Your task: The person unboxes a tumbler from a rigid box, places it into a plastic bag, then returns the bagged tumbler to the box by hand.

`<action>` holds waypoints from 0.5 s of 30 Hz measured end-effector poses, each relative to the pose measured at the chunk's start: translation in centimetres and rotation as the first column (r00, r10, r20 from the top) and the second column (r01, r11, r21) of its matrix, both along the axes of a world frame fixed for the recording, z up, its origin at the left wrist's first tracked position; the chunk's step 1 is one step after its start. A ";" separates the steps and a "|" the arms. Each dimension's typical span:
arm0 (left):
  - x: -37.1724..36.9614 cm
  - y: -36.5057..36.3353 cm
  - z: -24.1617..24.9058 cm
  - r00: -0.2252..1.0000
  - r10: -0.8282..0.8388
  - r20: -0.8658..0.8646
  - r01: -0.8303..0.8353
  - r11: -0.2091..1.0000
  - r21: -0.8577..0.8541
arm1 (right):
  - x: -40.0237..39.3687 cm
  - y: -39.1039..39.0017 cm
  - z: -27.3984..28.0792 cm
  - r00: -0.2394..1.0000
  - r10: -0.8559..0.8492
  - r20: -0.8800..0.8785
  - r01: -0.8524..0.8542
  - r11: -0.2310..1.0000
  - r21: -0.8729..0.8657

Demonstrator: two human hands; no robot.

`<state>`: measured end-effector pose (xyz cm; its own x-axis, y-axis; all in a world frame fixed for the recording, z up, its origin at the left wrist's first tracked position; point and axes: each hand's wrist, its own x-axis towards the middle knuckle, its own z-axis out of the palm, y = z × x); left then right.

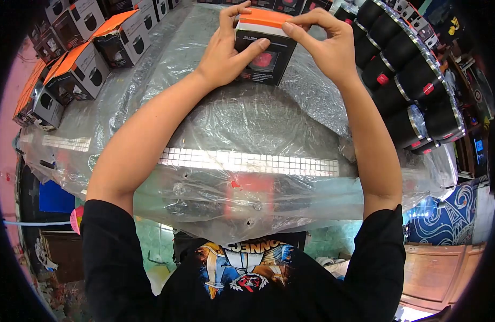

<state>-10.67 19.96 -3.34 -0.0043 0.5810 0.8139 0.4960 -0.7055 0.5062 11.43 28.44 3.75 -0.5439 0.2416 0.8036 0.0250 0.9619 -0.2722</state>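
A black cardboard box (274, 61) with an orange top flap (266, 19) stands upright on the plastic-covered table in front of me. Its front carries a red picture and small print. My left hand (228, 53) grips the box from the left, thumb across the front and fingers reaching behind the top edge. My right hand (328, 45) is closed at the top right corner, with thumb and fingertips pinching the edge of the flap. Whatever is inside the box is hidden.
Several orange-topped boxes (121, 40) stand at the left, with more along the back. Stacked black cylindrical containers (414, 80) with shiny rims and red labels crowd the right side. Wrinkled clear plastic (247, 118) covers the table, hanging over its tiled front edge (247, 161).
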 end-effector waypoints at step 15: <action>0.4 -0.6 0.5 0.998 0.056 0.003 -0.056 0.998 -0.024 | 0.6 -1.4 1.2 0.999 0.037 -0.010 -0.038 0.954 -0.298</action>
<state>-10.30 19.37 -2.87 -0.0406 0.5986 0.8000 0.5324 -0.6646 0.5243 12.05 27.01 4.90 -0.5540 0.4497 0.7006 -0.0111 0.8375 -0.5463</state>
